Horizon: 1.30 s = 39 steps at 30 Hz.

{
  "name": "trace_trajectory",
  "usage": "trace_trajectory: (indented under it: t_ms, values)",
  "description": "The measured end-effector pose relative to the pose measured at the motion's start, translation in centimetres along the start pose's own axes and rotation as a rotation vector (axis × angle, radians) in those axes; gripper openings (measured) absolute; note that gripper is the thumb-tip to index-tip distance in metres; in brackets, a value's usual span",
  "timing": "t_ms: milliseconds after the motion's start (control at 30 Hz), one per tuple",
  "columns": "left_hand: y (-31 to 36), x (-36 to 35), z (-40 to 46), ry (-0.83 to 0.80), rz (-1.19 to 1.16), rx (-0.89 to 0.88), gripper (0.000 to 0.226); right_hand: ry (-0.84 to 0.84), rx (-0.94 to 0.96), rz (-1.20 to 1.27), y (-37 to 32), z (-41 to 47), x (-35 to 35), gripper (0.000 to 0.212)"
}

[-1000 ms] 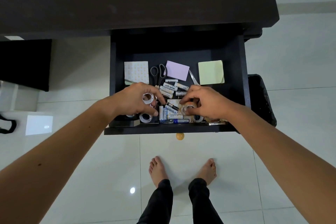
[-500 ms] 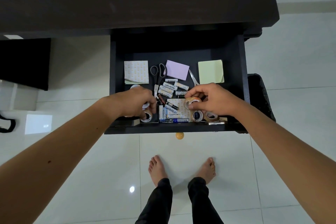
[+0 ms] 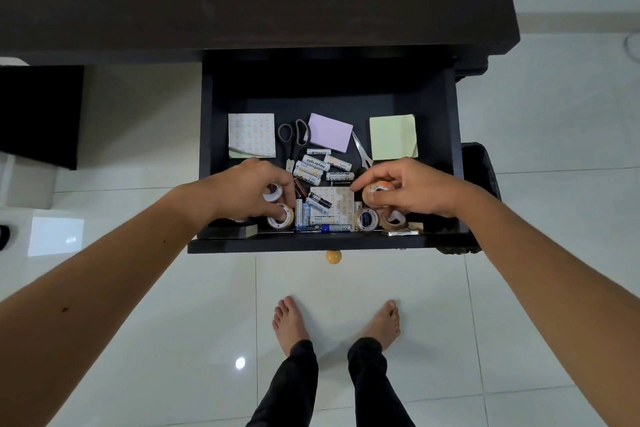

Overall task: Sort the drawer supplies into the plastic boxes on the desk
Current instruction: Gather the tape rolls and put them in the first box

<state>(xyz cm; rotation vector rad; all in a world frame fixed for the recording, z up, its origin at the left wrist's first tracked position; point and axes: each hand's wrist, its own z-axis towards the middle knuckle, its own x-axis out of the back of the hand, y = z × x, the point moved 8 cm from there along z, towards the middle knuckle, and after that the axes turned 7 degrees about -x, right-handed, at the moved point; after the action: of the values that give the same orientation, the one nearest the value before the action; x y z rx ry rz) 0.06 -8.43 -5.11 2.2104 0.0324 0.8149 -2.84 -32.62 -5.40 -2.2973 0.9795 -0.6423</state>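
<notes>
The person is standing over the open drawer (image 3: 207, 135), both hands working among its front clutter. The left hand (image 3: 249, 189) is curling its fingers around a white tape roll (image 3: 272, 191), fingertips touching a second roll (image 3: 281, 217) just below, evidently gathering like items together. The right hand (image 3: 408, 189) is pinching a tan tape roll (image 3: 377, 192) between thumb and fingers, lifted clear of two rolls (image 3: 367, 218) lying beneath. Batteries (image 3: 313, 163), scissors (image 3: 294, 140) and sticky notes (image 3: 393, 137) are lying unsorted in the drawer. No plastic boxes are showing; sorting appears barely begun.
</notes>
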Motion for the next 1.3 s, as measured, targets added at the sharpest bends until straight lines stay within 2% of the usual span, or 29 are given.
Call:
trace_trajectory:
  t_ms: [133,233,367,467,600,800,1067,1233,1300]
  values:
    - [0.4,0.1,-0.1,0.007,-0.121,0.013,0.018,-0.032,-0.047,-0.080,0.3,0.2,-0.2,0.016]
    - [0.4,-0.1,-0.3,-0.014,-0.163,0.033,0.021,-0.014,-0.033,-0.190,0.0,0.0,-0.1,0.022]
    - [0.9,0.1,-0.5,0.040,-0.257,0.049,0.019,0.026,0.012,-0.425,-0.3,0.4,-0.7,0.039]
    - [1.5,0.1,-0.5,0.063,-0.365,0.038,0.018,0.058,0.065,-0.529,-0.6,0.7,-1.2,0.038]
    - [2.0,-0.2,-0.5,0.092,-0.470,0.037,0.023,0.086,0.095,-0.515,-0.6,0.8,-1.3,0.031]
    - [2.2,-0.6,-0.3,0.138,-0.540,0.011,0.014,0.104,0.080,-0.447,-1.1,0.3,0.0,0.019]
    - [1.9,-1.1,0.0,0.157,-0.644,0.023,0.017,-0.068,0.008,-0.271,-1.5,-0.3,1.2,0.016]
    - [1.5,-1.2,-0.4,0.187,-0.674,0.018,0.015,-0.115,-0.025,-0.321,-1.6,-0.2,1.6,0.014]
    - [1.3,-0.9,-0.6,0.225,-0.664,0.025,0.014,-0.148,-0.060,-0.453,-1.1,-0.1,1.5,0.016]
